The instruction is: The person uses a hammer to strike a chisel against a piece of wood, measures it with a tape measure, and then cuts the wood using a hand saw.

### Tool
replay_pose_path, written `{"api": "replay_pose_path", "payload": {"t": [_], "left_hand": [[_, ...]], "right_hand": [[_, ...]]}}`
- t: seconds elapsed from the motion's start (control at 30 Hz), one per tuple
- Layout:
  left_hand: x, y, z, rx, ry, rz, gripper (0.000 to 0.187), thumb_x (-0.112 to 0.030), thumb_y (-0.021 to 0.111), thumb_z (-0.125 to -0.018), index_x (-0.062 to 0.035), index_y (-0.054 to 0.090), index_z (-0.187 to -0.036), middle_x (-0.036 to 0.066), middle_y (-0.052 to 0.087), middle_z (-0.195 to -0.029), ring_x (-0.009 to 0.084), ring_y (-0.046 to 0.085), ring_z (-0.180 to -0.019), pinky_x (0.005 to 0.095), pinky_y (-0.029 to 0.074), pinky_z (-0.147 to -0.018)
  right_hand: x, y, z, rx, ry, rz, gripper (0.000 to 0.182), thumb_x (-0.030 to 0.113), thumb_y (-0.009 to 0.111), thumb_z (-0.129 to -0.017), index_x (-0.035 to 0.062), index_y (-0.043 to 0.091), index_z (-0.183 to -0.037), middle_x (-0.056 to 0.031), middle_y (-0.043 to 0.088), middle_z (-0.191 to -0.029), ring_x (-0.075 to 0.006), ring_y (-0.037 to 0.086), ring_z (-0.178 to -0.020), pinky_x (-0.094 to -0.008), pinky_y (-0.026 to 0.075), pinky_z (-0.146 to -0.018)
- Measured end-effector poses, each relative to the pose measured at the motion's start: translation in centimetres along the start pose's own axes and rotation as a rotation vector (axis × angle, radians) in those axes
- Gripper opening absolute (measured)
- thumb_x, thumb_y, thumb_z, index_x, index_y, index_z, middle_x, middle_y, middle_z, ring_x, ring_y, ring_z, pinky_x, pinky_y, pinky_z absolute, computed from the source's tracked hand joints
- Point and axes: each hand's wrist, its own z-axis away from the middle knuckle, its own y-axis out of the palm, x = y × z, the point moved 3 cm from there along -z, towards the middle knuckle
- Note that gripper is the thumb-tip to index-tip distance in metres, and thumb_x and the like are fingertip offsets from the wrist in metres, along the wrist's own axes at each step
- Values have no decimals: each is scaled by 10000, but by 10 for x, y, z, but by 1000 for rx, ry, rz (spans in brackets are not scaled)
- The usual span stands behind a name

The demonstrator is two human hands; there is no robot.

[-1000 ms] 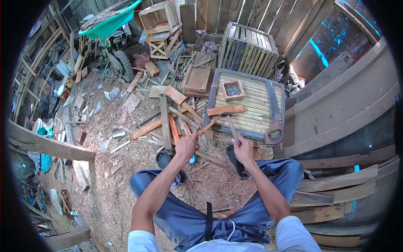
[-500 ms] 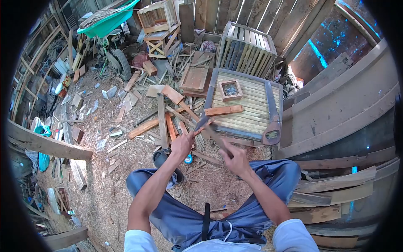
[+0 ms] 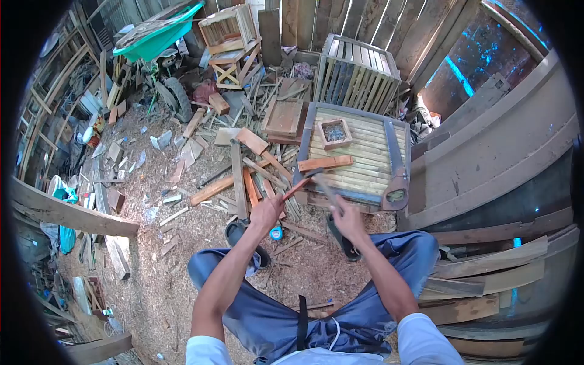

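My left hand [image 3: 267, 213] is closed round a narrow reddish wood strip [image 3: 298, 187], which points up and right toward the slatted panel. In my right hand [image 3: 348, 220] is a hammer [image 3: 328, 190], its pale handle smeared by motion. Its dark head overlaps the strip's far end, at the near edge of the slatted panel [image 3: 359, 179]. Just beyond, a short wood block [image 3: 325, 163] lies across the slats. Farther back on the panel sits a small square wooden box [image 3: 335, 132] holding small grey pieces. A handsaw [image 3: 395, 170] rests along the panel's right side.
Wood offcuts [image 3: 252, 141] lie scattered left of the panel over a shavings-covered floor [image 3: 158, 292]. A slatted crate [image 3: 359, 70] stands behind it. A small blue round object [image 3: 276, 233] is near my left foot. Curved boards [image 3: 486, 267] are stacked at right; a green wheelbarrow [image 3: 161, 42] stands back left.
My right hand and the hammer have shifted up, with the hammer's head now over the strip's end. The strip in my left hand has moved slightly right. The view has shifted slightly.
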Motion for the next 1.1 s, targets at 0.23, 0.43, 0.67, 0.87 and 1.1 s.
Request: {"api": "replay_pose_path", "payload": {"t": [0.23,0.43,0.67,0.87,1.1], "left_hand": [[0,-2,-2,36,-27,7,232,-318,520,-911,-97,504,-980,177,642,-735,368,652,-685,484,512,-539],[2,6,-3,1,-21,27,295,-361,509,-919,-86,514,-1025,220,630,-726,405,637,-705,504,510,-583],[3,3,-1,-29,-1,56,273,-322,529,-914,-67,504,-1005,223,622,-702,410,626,-682,501,499,-569],[0,1,-3,11,-3,84,273,-311,533,-912,-50,501,-985,226,614,-691,413,620,-677,506,489,-575],[6,3,-5,41,8,176,270,-306,535,-912,-51,497,-994,225,615,-721,420,616,-700,507,483,-587]], "right_hand": [[45,-22,34,98,-231,-82,446,240,606,-870,-33,549,-1218,-266,613,-1088,-360,622,-1018,-366,491,-869],[18,-12,3,81,-63,19,425,247,581,-891,-5,544,-1230,-259,625,-1048,-376,606,-1031,-386,465,-875],[35,-15,24,-46,-301,-76,425,291,539,-913,95,500,-1288,-299,623,-942,-450,612,-907,-453,505,-787],[14,-7,4,62,-86,61,438,258,569,-897,26,521,-1266,-289,617,-1019,-438,595,-976,-425,494,-837],[41,-18,21,-7,-313,23,415,207,587,-893,21,529,-1260,-269,621,-1055,-404,606,-997,-416,499,-839]]}}
